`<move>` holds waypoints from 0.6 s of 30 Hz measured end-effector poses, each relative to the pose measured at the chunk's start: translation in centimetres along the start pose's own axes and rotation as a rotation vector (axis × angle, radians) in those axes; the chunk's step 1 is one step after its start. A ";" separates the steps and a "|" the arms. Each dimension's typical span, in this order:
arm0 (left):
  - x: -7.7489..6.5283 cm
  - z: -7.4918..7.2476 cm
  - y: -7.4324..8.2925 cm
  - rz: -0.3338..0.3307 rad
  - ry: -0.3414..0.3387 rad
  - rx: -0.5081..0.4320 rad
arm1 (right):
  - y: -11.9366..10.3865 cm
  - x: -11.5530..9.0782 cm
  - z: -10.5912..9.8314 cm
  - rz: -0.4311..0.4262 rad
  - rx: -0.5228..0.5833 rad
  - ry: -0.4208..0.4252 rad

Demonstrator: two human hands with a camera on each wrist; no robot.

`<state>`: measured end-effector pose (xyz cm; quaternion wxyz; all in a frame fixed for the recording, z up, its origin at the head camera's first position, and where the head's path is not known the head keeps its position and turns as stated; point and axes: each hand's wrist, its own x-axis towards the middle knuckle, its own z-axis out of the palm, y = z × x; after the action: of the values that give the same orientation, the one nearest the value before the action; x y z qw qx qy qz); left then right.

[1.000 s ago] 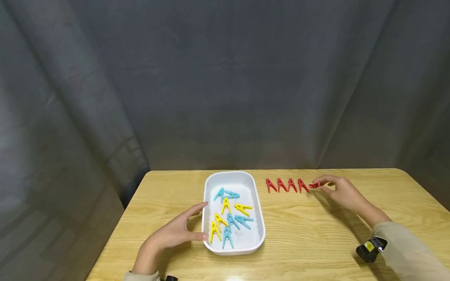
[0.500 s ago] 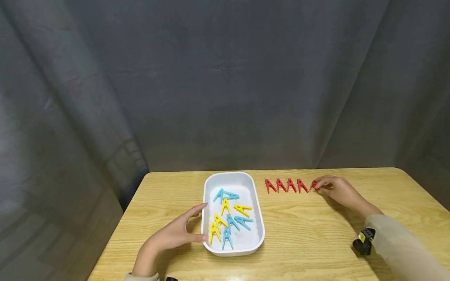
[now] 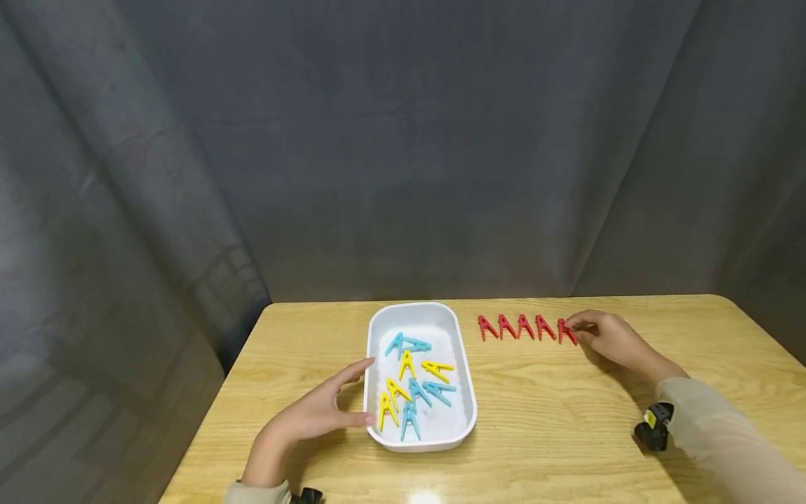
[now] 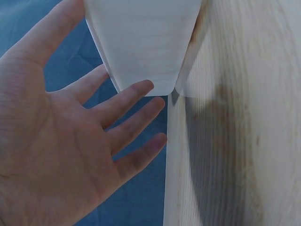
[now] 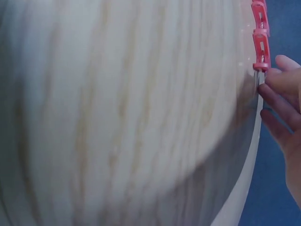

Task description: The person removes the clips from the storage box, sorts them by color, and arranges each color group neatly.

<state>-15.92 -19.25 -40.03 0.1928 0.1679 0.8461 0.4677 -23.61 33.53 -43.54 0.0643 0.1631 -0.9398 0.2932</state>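
Several red plastic clothespins (image 3: 525,327) lie in a row at the far right of the table, prongs toward me. My right hand (image 3: 611,338) pinches the rightmost red clothespin (image 3: 565,332) with thumb and index finger at its right side. In the right wrist view those fingertips meet the end of the red clothespin (image 5: 261,49). A white tray (image 3: 437,323) stands mid-table, holding several yellow clothespins (image 3: 406,364) and several blue clothespins (image 3: 410,421). My left hand (image 3: 315,409) rests against the tray's left side with spread, fairly straight fingers, also visible beside the tray wall (image 4: 146,42).
The wooden table (image 3: 535,434) extends around the tray and in front of the red row. Behind it hangs a dark grey curtain (image 3: 403,154). Wrist cameras (image 3: 651,428) sit at both sleeves.
My right hand has turned the last red clothespin from lying sideways to lying flat with prongs toward me, in line with the others. The left hand stays at the tray.
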 end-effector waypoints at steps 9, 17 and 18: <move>0.0 0.0 0.1 -0.011 -0.005 -0.015 | -1.1 0.5 -0.1 0.044 -0.006 -0.073; 0.1 0.0 0.0 -0.019 0.010 0.000 | -1.0 1.0 0.3 0.056 -0.028 -0.077; 0.1 0.0 0.0 -0.018 0.012 0.003 | -0.9 1.0 0.3 0.051 -0.035 -0.074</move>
<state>-16.03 -19.16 -40.04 0.1918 0.1579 0.8493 0.4658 -24.27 32.37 -43.04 0.0251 0.1488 -0.9504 0.2719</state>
